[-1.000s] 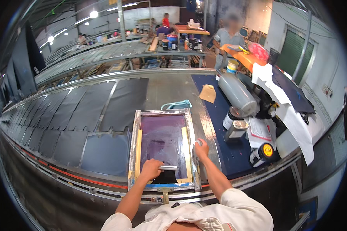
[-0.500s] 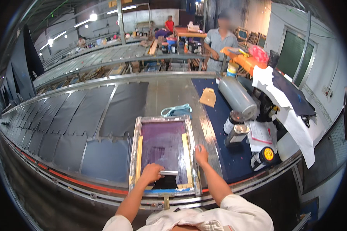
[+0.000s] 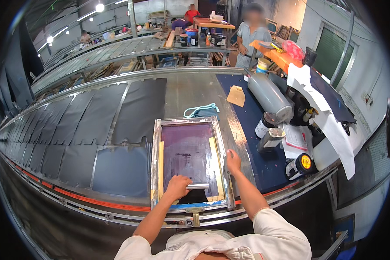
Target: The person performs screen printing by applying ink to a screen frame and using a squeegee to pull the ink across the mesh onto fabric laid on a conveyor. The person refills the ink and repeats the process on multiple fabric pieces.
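Observation:
A screen-printing frame [image 3: 157,143] with a purple mesh [image 3: 186,149] lies flat on the long table before me. My left hand [image 3: 177,187] is closed around the left end of a squeegee [image 3: 199,186], whose metal bar crosses the lower part of the mesh. Dark ink [image 3: 192,197] lies just below that bar, inside the frame's near end. At the frame's right rail, my right hand [image 3: 233,162] is closed, its fingers curled at the edge and partly hidden. Strips of yellowish tape [image 3: 161,167] line the mesh on both sides.
Dark fabric panels [image 3: 91,117] lie in rows to the left. Behind the frame sits a teal-corded cloth [image 3: 202,112]. On the right are a large grey bottle [image 3: 268,96], several ink containers [image 3: 299,167] and papers [image 3: 295,141]. Another person [image 3: 251,37] stands beyond the table.
The whole view has shifted, so the table appears higher. Both hands keep about the same places on the squeegee and frame. The person beyond the table has moved an arm slightly.

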Demonstrator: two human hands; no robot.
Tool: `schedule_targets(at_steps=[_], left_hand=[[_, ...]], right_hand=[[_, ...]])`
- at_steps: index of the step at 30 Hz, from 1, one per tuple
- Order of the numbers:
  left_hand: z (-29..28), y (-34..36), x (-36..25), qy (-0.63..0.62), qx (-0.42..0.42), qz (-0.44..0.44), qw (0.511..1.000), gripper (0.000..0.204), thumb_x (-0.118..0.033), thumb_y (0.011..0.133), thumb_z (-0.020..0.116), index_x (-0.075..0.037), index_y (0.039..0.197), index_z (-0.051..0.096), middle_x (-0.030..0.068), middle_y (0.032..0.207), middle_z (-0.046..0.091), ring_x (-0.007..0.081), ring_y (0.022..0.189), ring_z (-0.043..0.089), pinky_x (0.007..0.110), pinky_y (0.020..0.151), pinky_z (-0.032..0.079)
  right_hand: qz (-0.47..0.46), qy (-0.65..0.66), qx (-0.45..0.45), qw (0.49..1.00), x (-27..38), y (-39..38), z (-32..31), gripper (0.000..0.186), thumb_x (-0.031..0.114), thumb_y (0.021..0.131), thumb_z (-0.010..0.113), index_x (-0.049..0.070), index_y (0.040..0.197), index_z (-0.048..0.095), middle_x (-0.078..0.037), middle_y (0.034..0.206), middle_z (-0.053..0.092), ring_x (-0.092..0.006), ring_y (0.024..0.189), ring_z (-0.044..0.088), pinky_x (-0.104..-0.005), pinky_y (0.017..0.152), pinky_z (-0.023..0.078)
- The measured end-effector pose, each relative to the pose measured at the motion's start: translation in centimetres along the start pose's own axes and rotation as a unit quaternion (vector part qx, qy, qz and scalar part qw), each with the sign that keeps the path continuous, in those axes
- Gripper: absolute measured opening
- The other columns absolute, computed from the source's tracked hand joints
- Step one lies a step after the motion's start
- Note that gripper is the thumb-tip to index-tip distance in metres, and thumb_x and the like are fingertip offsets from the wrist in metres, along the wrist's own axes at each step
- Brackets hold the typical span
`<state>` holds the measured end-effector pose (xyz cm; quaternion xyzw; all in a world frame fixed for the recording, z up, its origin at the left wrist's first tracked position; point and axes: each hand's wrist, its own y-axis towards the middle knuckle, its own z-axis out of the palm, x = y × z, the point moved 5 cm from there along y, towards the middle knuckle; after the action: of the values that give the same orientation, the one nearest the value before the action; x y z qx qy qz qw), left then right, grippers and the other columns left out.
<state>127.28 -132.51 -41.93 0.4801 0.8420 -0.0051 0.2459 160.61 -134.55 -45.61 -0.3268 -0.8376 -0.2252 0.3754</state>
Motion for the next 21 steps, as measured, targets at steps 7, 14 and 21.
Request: schedule_targets(at_steps=[7, 14, 21], left_hand=[[-1.1, 0.1, -0.2, 0.002, -0.067, -0.015, 0.998, 0.025, -0.014, 0.071, 0.077, -0.016, 0.095, 0.075, 0.0009, 0.094, 0.071, 0.0253, 0.087, 0.064, 0.042, 0.075, 0.044], [-1.1, 0.2, 2.4, 0.055, -0.037, -0.051, 0.996, 0.037, -0.012, 0.070, 0.078, -0.014, 0.106, 0.072, 0.0084, 0.106, 0.069, 0.0308, 0.105, 0.061, 0.050, 0.095, 0.043], [-6.0, -0.1, -2.8, -0.033, -0.074, -0.082, 0.993, 0.021, -0.011, 0.072, 0.077, -0.012, 0.093, 0.074, 0.0047, 0.091, 0.072, 0.0281, 0.089, 0.064, 0.044, 0.083, 0.047]], right_hand=[[0.105, 0.012, 0.095, 0.990, -3.3, 1.7, 1.7, 0.025, 0.030, 0.100, 0.056, 0.014, 0.115, 0.069, -0.018, 0.108, 0.071, -0.0401, 0.105, 0.066, -0.0461, 0.089, 0.052], [0.018, -0.034, 0.094, 0.995, -1.1, 3.9, 3.0, 0.032, 0.031, 0.100, 0.051, 0.006, 0.117, 0.062, -0.024, 0.116, 0.067, -0.0441, 0.112, 0.062, -0.0511, 0.098, 0.048], [0.107, 0.094, 0.069, 0.987, -4.5, 3.2, 2.3, 0.033, 0.033, 0.096, 0.061, 0.007, 0.114, 0.071, -0.020, 0.109, 0.073, -0.0351, 0.104, 0.069, -0.0412, 0.091, 0.051]])
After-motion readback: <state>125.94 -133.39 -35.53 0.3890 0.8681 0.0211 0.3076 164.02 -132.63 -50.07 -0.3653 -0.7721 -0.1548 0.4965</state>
